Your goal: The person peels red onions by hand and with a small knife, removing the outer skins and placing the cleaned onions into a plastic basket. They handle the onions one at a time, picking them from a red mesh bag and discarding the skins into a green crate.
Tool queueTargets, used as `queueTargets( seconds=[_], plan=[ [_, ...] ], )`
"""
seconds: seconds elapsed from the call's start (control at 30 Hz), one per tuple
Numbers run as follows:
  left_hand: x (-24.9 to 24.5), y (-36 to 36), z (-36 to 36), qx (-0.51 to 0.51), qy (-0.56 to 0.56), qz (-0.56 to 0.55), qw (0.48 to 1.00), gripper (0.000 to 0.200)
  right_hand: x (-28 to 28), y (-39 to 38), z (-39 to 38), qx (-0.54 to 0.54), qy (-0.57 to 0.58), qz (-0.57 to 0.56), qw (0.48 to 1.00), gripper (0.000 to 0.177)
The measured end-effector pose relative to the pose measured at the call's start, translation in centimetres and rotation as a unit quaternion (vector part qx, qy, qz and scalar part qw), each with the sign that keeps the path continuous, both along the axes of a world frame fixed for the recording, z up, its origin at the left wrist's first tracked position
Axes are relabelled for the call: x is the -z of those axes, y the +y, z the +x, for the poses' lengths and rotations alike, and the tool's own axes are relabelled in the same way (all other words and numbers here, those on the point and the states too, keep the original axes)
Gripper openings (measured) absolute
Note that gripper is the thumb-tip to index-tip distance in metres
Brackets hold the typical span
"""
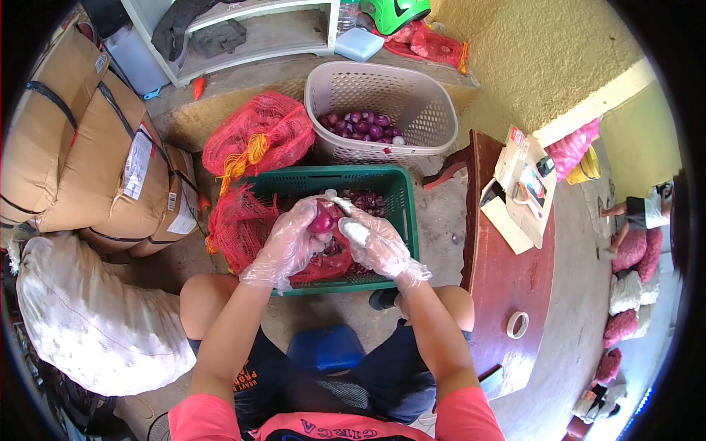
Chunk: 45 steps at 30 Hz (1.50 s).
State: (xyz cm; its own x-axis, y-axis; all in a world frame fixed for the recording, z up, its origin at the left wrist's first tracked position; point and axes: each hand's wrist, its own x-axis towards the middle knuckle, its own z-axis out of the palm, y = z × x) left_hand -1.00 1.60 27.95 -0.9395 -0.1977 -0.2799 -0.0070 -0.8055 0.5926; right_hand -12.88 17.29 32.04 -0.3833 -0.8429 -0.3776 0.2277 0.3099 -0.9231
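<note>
A purple-red onion [321, 221] sits in the fingers of my left hand [288, 239], which wears a clear plastic glove. My right hand [376, 246], gloved the same way, is closed close beside the onion. Something whitish shows at its fingers and thumb, but I cannot make out what it is. Both hands are above a green plastic crate [403, 213]. Inside the crate are dark onion skins [366, 201] and part of a red mesh sack [239, 228], which hangs over the crate's left side.
Behind the crate stands a beige perforated basket [430, 121] with peeled onions [365, 126]. A full red mesh sack [257, 132] is beside it. A reddish wooden table [507, 294] is on the right, with cardboard and a tape roll [517, 325]. Boxes [95, 140] and a white sack [95, 316] stand left.
</note>
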Motion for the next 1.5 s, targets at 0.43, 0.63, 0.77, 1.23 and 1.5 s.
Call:
queueTargets(
  seconds=[0.43,0.63,0.77,1.23,1.5],
  plan=[
    [-0.4,0.4,0.1,-0.014,0.003,-0.035,0.999,0.048,-0.1,-0.2,1.0,-0.019,-0.034,0.009,0.999,0.063],
    [-0.3,0.3,0.1,-0.024,0.012,-0.020,0.999,0.042,3.5,-0.7,2.6,0.059,0.058,-0.127,0.988,0.045],
    [0.0,0.2,0.0,-0.029,0.037,0.007,0.999,0.038,3.2,-1.3,2.4,0.071,0.155,-0.159,0.973,0.044],
    [-1.1,0.0,1.6,0.074,0.023,-0.027,0.997,0.055,1.8,-0.8,-2.1,0.170,0.222,-0.044,0.959,0.042],
    [-0.8,-1.0,0.7,0.029,-0.022,-0.095,0.995,0.056,0.4,0.8,-0.6,-0.038,0.088,0.006,0.995,0.069]
  ],
)
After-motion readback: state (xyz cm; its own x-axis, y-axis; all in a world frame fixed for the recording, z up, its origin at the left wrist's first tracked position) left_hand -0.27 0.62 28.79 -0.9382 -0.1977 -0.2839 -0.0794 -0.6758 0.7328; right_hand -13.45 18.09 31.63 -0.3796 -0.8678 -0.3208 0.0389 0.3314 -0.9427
